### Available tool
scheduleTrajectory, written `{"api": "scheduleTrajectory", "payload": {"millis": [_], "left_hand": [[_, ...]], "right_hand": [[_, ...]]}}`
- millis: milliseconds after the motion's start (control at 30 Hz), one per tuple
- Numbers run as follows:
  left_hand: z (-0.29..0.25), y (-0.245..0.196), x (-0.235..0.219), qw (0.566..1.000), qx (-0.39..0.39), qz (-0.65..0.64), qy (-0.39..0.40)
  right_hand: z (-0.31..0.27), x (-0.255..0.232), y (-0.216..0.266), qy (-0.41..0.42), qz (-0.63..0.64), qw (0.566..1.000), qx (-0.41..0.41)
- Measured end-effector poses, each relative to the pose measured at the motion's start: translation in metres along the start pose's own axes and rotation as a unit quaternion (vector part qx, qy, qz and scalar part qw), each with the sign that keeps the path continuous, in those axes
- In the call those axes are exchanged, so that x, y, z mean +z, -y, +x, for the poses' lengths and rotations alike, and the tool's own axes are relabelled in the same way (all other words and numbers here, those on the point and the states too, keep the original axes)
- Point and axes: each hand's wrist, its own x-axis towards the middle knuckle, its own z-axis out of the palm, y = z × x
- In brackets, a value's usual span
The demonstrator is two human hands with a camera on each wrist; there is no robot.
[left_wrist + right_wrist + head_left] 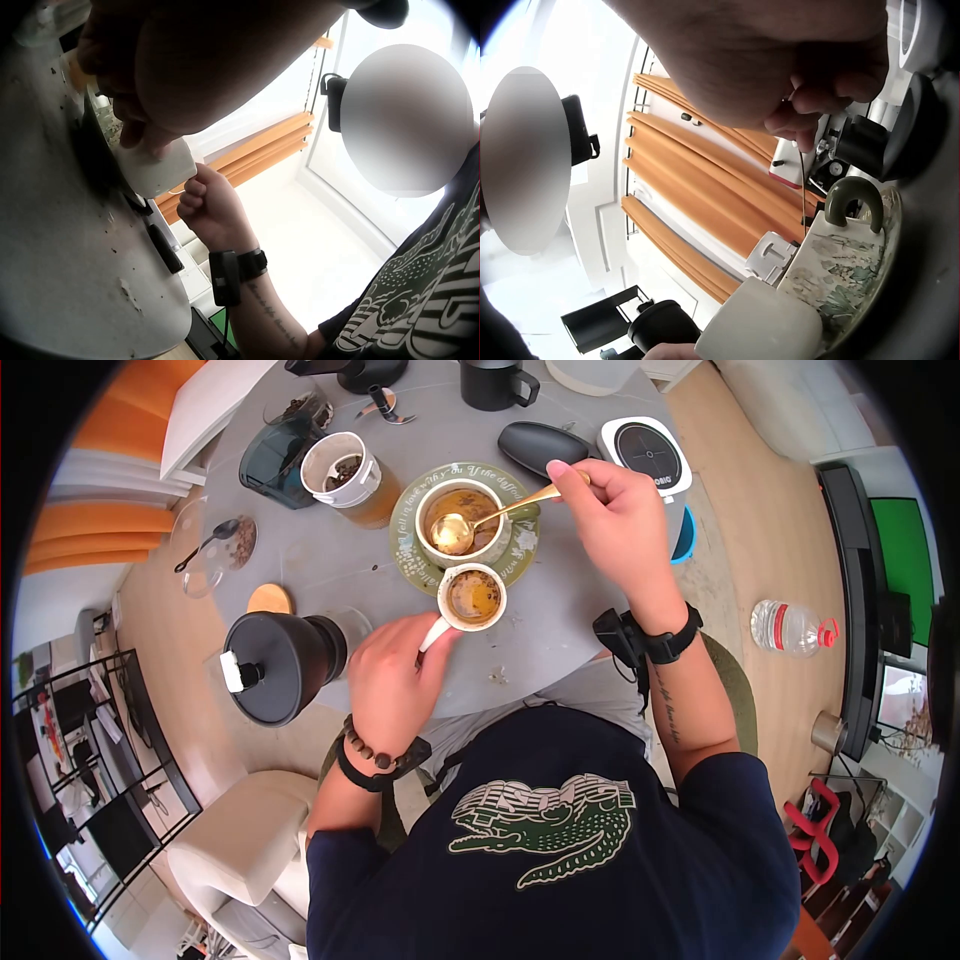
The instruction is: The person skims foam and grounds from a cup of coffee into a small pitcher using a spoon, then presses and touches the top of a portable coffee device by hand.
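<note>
My left hand (393,670) grips a small white cup (503,600) by its handle, tilted toward the front of a larger cup. Brown liquid with dark specks shows inside the small cup. The larger cup (832,262), floral with a green handle, stands on a green saucer (405,550) with white lettering and holds similar liquid. My right hand (622,520) pinches the end of a gold spoon (520,502). The spoon's round bowl lies over the liquid in the larger cup. In the left wrist view the small cup's white side (161,169) shows beneath my fingers.
Left of the saucer stands a white-rimmed container (310,465) with dark bits inside. A black grinder (275,670) lies near the left table edge. Behind are a black mug (490,385) and a dark oval tray (540,448). A white scale (648,455) sits at right.
</note>
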Motion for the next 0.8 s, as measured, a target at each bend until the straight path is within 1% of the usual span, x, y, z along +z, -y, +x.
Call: {"api": "scheduleTrajectory", "payload": {"millis": [433, 567, 633, 800], "left_hand": [[0.001, 0.003, 0.000, 1.000, 0.008, 0.006, 0.005], [-0.001, 0.002, 0.000, 1.000, 0.009, 0.010, 0.002], [-0.002, 0.002, 0.001, 1.000, -0.005, 0.005, -0.002], [-0.001, 0.001, 0.001, 1.000, -0.001, 0.007, -0.004]], "right_hand": [[0.005, -0.006, -0.004, -0.020, 0.023, 0.999, 0.013], [0.004, -0.016, 0.003, -0.019, 0.051, 0.998, 0.027], [0.001, -0.022, 0.009, -0.011, 0.087, 0.995, 0.043], [-0.020, -0.034, 0.028, -0.006, 0.103, 0.994, 0.040]]}}
